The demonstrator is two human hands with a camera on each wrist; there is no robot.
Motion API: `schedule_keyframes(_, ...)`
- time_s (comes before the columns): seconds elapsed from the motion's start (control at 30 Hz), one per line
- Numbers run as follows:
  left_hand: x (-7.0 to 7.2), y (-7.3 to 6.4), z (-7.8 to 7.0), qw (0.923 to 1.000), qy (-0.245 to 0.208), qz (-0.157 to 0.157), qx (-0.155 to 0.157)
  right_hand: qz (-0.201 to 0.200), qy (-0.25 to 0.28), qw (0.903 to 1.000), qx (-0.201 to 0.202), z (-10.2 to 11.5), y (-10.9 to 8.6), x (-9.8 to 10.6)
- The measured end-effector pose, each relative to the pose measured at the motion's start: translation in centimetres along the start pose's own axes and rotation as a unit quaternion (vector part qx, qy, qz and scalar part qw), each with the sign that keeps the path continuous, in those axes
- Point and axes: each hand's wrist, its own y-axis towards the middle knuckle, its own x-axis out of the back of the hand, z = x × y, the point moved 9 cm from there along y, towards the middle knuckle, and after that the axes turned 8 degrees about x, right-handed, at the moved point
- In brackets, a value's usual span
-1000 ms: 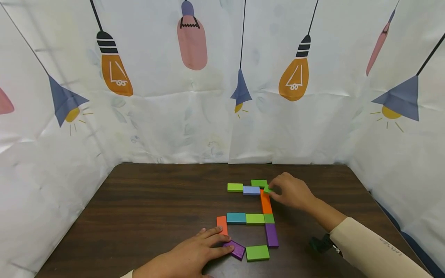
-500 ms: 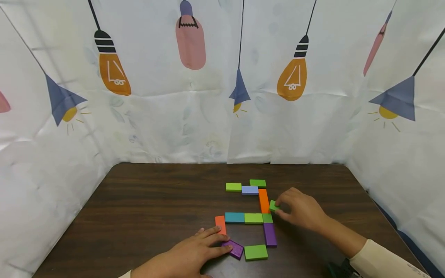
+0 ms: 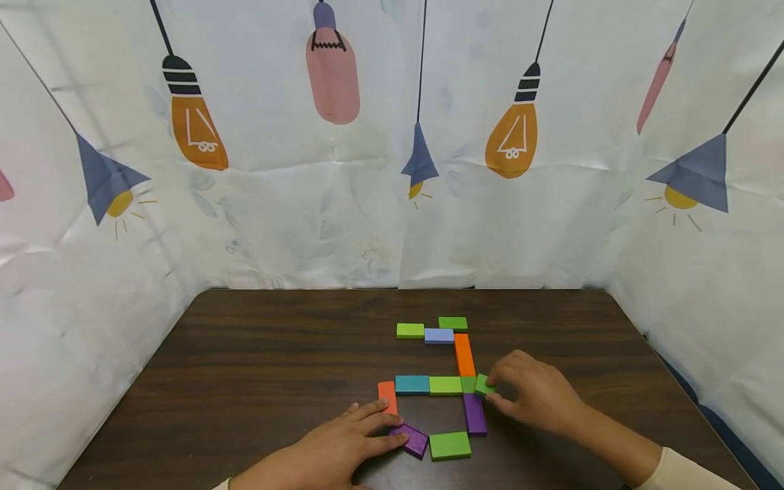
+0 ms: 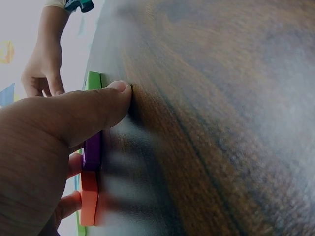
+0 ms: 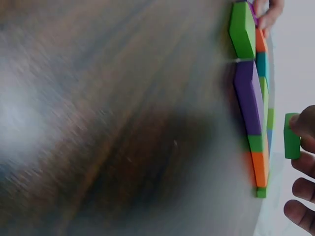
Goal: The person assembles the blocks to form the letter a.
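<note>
My right hand [image 3: 535,391] pinches a small green block [image 3: 482,385] between thumb and fingers. In the right wrist view this green block [image 5: 291,140] is raised off the table. My left hand [image 3: 339,441] lies with fingers extended, fingertips touching the tilted purple block [image 3: 415,441] and the red-orange block [image 3: 388,397]. Its thumb [image 4: 106,105] reaches to the table in the left wrist view. Between the hands are a larger green block [image 3: 450,446], an upright-lying dark purple block [image 3: 474,414], and a row of teal [image 3: 412,385] and lime [image 3: 445,386] blocks ending in a small green square.
Farther back, an orange block [image 3: 464,354] runs up to a light blue block [image 3: 439,336], with a lime block [image 3: 410,331] at its left. Another green block [image 3: 452,324] lies behind them. The dark wooden table [image 3: 275,361] meets a patterned cloth [image 3: 275,224] at the back.
My right hand has drawn the green block from the far end of the orange block toward me, to the right of the small green square. My left hand has stayed put.
</note>
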Motion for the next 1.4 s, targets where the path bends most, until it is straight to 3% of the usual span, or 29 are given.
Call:
schedule_keyframes(0.27,-0.1,0.0,0.1,0.9998,-0.016,-0.006,0.008,-0.02,0.022,0.9986,0.043,2.3,-1.0,0.2)
schedule_keyframes(0.73,-0.2,-0.1,0.2,0.9998,-0.016,-0.01,0.006,0.001,0.078,0.9932,0.086,5.0,-2.9,-0.5)
schedule_keyframes(1.4,0.0,-0.1,0.3,0.9998,-0.016,-0.01,0.006,0.026,0.09,0.9914,0.091,5.1,-4.0,-2.0)
